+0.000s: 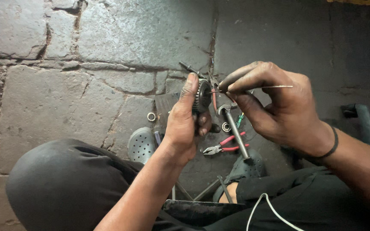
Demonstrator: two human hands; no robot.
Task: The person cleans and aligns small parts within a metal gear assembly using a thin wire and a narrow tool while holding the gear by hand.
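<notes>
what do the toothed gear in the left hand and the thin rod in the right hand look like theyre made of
The gear in the left hand looks like steel, dark and greasy, with dull grey machined teeth. The thin rod pinched in the right hand looks like bare metal wire, pale with a light sheen; which alloy cannot be told.

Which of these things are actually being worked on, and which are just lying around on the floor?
In hand:
- gear, gripped by the left hand
- thin wire, pinched by the right hand and poked at the gear

Lying about:
- red pliers
- hammer
- small ring
- bearing
- green screwdriver
</notes>
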